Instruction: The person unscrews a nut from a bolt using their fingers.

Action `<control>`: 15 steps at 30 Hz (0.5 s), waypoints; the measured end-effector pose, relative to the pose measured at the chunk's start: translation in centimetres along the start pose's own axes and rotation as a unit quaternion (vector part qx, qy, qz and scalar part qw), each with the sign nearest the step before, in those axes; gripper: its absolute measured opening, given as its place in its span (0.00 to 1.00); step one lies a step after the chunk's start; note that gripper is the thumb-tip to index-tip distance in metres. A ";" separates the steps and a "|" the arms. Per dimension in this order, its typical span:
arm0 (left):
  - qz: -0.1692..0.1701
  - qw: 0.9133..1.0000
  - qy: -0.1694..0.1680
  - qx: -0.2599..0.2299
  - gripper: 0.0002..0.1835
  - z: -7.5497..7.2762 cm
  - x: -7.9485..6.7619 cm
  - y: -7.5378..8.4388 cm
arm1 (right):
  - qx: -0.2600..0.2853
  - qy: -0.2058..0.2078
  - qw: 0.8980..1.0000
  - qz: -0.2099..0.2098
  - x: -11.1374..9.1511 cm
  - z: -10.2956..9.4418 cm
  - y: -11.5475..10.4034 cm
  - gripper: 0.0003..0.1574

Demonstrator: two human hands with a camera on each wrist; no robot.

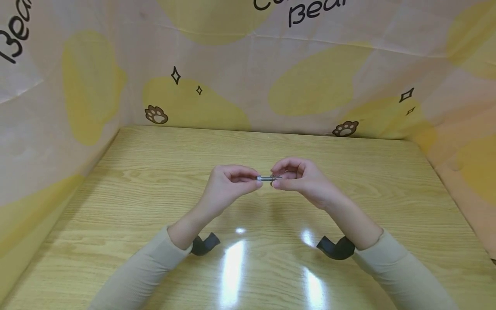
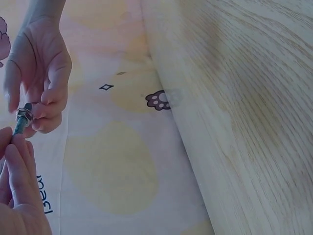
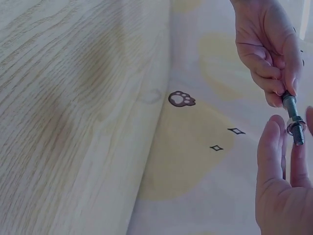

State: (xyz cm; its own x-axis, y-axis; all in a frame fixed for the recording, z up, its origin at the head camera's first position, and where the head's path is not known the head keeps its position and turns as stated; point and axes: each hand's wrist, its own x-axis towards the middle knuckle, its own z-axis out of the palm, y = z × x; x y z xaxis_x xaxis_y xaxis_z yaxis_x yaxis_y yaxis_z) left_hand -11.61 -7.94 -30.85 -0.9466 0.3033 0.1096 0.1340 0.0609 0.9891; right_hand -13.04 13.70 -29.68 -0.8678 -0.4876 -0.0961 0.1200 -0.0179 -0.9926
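Observation:
A metal bolt point(image 1: 266, 178) is held roughly level above the table by my left hand point(image 1: 228, 185), whose thumb and fingers pinch its head end. Toward the bolt's free end sits a nut point(image 3: 295, 122) with what looks like a washer point(image 3: 297, 129) against it, and some thread sticks out past them. Around that end my right hand point(image 1: 304, 181) has its thumb and fingers spread on either side of the nut. In the right wrist view the right fingertips point(image 3: 275, 122) stand slightly apart from the nut. The left hand point(image 3: 274, 49) covers the bolt's head.
Below the hands lies a wood-grain table point(image 1: 162, 155), with bright reflections near its front. A printed cloth point(image 1: 232, 64) with yellow patches and paw prints walls off the back and both sides. Dark curved wrist pieces point(image 1: 336, 248) stick out beside the sleeves.

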 end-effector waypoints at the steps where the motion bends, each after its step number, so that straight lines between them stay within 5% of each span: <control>1: -0.001 1.000 0.000 0.000 0.09 0.0 0.0 0.0 | 0.001 0.000 1.000 0.003 0.0 0.0 0.0 0.09; 8: -0.001 1.000 0.000 -0.003 0.09 0.0 0.0 0.0 | 0.012 0.000 1.000 0.016 0.2 0.0 0.1 0.04; 15: 0.001 1.000 -0.001 -0.003 0.10 -0.2 -0.1 -0.1 | 0.011 0.000 1.000 -0.005 0.1 0.0 0.1 0.11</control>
State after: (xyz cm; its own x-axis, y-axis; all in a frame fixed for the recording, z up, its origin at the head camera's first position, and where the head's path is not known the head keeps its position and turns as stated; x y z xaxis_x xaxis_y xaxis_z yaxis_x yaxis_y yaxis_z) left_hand -11.57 -8.14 -30.91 -0.9457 0.3053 0.1112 0.1340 0.0547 0.9895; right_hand -13.13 13.67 -29.81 -0.8689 -0.4873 -0.0870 0.1229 -0.0421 -0.9915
